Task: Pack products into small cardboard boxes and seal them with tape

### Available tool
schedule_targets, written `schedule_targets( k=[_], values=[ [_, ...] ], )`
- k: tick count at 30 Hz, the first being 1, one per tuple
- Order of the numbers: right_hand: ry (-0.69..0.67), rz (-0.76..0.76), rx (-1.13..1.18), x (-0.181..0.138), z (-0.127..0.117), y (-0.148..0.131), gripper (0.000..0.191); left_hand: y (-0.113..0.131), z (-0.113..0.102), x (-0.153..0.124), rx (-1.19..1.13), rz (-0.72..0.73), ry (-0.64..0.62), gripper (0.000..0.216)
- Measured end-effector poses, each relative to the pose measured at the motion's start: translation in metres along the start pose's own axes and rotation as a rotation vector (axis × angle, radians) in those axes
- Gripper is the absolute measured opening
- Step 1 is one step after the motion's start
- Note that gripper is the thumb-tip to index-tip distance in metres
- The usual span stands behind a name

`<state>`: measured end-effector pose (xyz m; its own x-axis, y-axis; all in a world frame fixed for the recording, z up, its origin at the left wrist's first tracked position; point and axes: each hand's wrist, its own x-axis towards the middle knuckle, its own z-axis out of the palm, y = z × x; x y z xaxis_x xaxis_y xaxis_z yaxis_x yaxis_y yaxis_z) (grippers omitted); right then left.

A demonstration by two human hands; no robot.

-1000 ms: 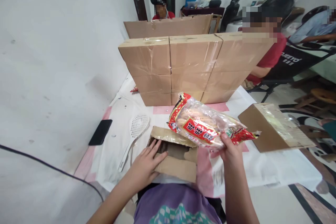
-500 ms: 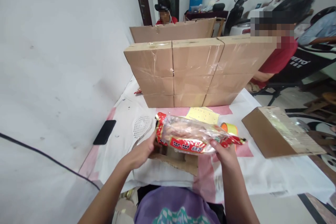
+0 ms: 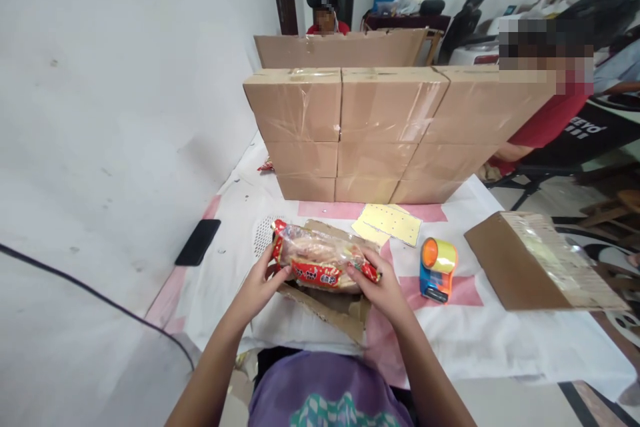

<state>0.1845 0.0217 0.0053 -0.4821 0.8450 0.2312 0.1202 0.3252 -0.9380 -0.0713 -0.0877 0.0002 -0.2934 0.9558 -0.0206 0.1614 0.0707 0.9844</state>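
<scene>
Both hands grip a red-and-clear plastic food packet with tan contents, one at each end. My left hand is closed on its left end, thumb on the front. At the right end, my right hand has its thumb on the red wrapper and fingers behind. The packet lies level over the mouth of an open cardboard box, whose flaps show in front of and behind it. How far the packet is inside the box I cannot tell.
Stacked taped cartons stand across the back. Right of my hands lies a tape dispenser; farther right is another cardboard box. Yellow dotted paper, a black phone and white mesh lie around. A person sits at right.
The packet has moved left and down toward the box, with both hands still on it. My right hand has come in closer to my left, and the tape dispenser is now uncovered.
</scene>
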Motion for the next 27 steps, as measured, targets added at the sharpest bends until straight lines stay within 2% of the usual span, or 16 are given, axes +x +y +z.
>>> schedule_targets(
  k=[4,6,9,11,13,14,15,17,20,23,27],
  values=[
    [-0.033,-0.022,-0.111,-0.004,-0.007,-0.001,0.029,0.001,-0.007,0.004,0.477,0.117,0.088,0.045],
    [-0.063,-0.040,-0.187,-0.009,-0.010,-0.001,0.030,-0.002,-0.009,0.007,0.691,0.119,0.066,0.039],
    [-0.114,-0.043,-0.360,-0.017,-0.010,-0.003,0.046,-0.010,-0.010,0.012,0.812,0.028,-0.066,0.038],
    [-0.145,-0.028,-0.486,-0.020,-0.008,-0.008,0.059,-0.015,-0.010,0.015,0.843,0.023,-0.022,0.049],
    [-0.178,-0.037,-0.551,-0.022,-0.006,-0.016,0.065,-0.014,-0.010,0.016,0.862,0.163,0.104,0.070],
    [-0.191,-0.052,-0.557,-0.023,-0.006,-0.021,0.065,-0.011,-0.011,0.016,0.874,0.285,0.141,0.076],
    [-0.208,-0.069,-0.554,-0.023,-0.006,-0.024,0.064,-0.008,-0.011,0.017,0.891,0.413,0.126,0.076],
    [-0.226,-0.095,-0.552,-0.023,-0.006,-0.028,0.053,0.000,-0.011,0.017,0.936,0.604,-0.057,0.062],
    [-0.207,-0.070,-0.581,-0.021,-0.006,-0.025,0.042,0.004,-0.004,0.021,0.989,0.652,-0.361,0.052],
    [-0.159,-0.021,-0.610,-0.018,-0.003,-0.019,0.039,-0.004,0.005,0.027,1.002,0.663,-0.435,0.068],
    [-0.115,-0.041,-0.620,-0.021,-0.001,-0.015,0.034,-0.025,0.004,0.035,1.034,0.776,-0.453,0.108]
  ],
)
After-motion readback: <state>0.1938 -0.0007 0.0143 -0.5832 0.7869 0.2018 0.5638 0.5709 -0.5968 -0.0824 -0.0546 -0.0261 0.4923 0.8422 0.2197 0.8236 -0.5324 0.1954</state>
